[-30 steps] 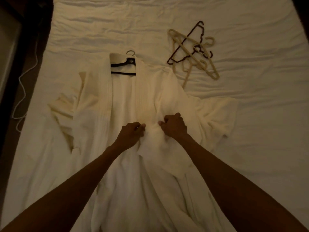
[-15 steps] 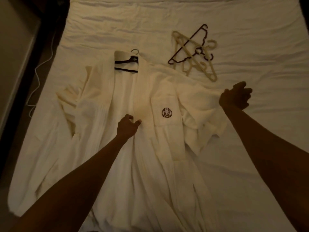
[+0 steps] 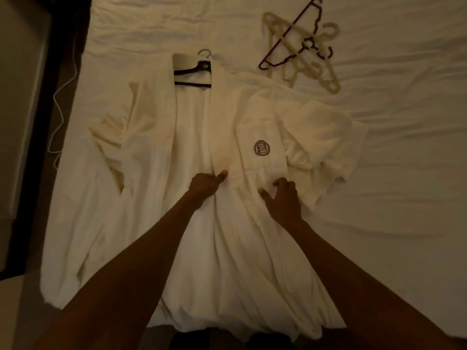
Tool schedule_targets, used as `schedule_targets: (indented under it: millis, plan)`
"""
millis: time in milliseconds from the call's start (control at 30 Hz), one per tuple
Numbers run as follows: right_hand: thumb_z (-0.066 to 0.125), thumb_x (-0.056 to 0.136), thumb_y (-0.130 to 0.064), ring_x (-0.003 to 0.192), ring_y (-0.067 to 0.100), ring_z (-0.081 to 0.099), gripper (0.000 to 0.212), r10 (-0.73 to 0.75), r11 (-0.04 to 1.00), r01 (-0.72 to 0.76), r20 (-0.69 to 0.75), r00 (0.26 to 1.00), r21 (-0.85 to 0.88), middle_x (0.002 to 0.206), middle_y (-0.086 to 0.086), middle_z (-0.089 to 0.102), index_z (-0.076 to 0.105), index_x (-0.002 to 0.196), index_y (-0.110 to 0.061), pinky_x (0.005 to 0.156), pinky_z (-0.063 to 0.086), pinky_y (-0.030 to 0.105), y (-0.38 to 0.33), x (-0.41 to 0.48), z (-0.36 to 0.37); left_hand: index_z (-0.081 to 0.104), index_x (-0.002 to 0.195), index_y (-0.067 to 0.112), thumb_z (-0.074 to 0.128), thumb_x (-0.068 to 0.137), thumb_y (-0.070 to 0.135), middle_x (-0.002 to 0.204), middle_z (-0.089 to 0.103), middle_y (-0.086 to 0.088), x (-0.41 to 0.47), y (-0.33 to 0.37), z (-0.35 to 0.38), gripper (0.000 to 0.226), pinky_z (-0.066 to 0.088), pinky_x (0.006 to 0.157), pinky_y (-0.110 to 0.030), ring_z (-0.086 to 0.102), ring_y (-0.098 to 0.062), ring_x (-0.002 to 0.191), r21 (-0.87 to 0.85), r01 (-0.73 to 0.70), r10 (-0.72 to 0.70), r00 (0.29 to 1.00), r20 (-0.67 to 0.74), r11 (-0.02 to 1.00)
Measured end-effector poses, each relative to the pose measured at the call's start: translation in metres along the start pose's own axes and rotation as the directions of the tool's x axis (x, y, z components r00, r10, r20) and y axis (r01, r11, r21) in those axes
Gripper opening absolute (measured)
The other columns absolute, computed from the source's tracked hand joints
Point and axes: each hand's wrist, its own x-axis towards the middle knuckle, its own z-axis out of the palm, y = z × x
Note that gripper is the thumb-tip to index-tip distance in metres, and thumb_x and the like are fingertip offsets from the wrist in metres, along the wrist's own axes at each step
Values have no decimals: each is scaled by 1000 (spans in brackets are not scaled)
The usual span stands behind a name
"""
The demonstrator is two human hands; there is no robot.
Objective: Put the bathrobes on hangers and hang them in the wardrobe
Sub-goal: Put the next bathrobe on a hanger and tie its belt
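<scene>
A white bathrobe [image 3: 192, 152] lies spread face-up on the bed, with a round logo on its chest pocket [image 3: 262, 148]. A black hanger [image 3: 193, 72] sits inside the collar, its metal hook pointing to the head of the bed. My left hand [image 3: 206, 185] grips the robe's front edge at the middle, thumb on top of the lapel. To its right, just below the pocket, my right hand [image 3: 284, 198] rests on the front panel with the thumb spread.
A loose pile of spare hangers [image 3: 302, 44], one dark and several beige, lies on the white bed sheet [image 3: 404, 185] beyond the robe's right shoulder. A white cable [image 3: 59, 107] runs along the dark floor strip beside the bed's left edge.
The right front panel was flipped open so the logo shows. My right hand swung out to the right, then came back onto the robe near my left hand.
</scene>
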Motion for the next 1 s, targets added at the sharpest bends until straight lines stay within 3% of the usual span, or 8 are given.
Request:
schedule_targets:
  millis: [67,167,300,500,633,767,900,1000]
  plan:
    - [59,88,-55,99,29,54,50,38,999,-38,-2,999,18,112,11,50,53,107,-9,78,41,34,5,-9,1,59,128,2,70,87,46,122,62,-10,-6,-6,-5,62,43,86,-31,59,-23,101,-162,7,2,998,59,987]
    - [55,89,-59,95,27,55,48,92,995,-94,43,995,25,105,7,52,54,100,-12,78,40,34,14,-25,0,67,91,13,77,82,39,79,64,-1,-15,-23,-17,29,41,63,-28,49,-13,61,-245,-20,52,991,125,969]
    - [57,85,-63,88,21,54,50,61,997,-60,-34,998,47,104,1,48,48,101,-16,74,46,36,17,-68,3,58,93,8,69,91,36,94,64,-9,-25,-30,-43,30,55,73,-31,62,-20,81,-217,-63,103,978,179,974]
    - [62,81,-64,96,17,49,50,-196,976,165,-254,947,-140,110,0,44,52,98,-18,79,45,33,5,-149,37,51,108,8,56,100,31,99,57,-10,-41,-38,-33,25,57,52,-34,62,-26,87,-316,-76,83,997,8,946]
    - [66,76,-66,105,22,48,58,-81,977,35,-217,973,-212,119,4,46,57,106,-17,82,44,37,22,-192,75,57,114,6,67,94,30,109,67,-12,-70,-58,2,33,61,73,-43,67,-25,85,-281,49,47,945,324,958]
    - [63,83,-59,107,27,51,62,95,978,-123,-160,982,-169,122,8,48,52,124,-14,82,47,43,44,-223,101,58,111,5,67,94,26,103,66,-11,-80,-89,21,29,60,61,-39,67,-27,86,-291,22,87,931,355,956]
    - [55,93,-26,89,38,64,34,-66,975,-7,-319,945,-223,110,24,61,61,116,-2,68,57,46,45,-243,120,60,108,3,63,96,21,102,64,-15,-77,-116,9,22,61,55,-35,66,-25,77,-372,-17,135,947,292,928]
    - [37,89,-17,61,32,64,38,-199,951,82,-388,900,-299,87,22,66,67,98,2,49,56,36,38,-257,125,58,112,-8,62,97,16,103,62,-18,-84,-125,-2,29,61,56,-35,65,-33,86,-394,-39,145,959,243,918]
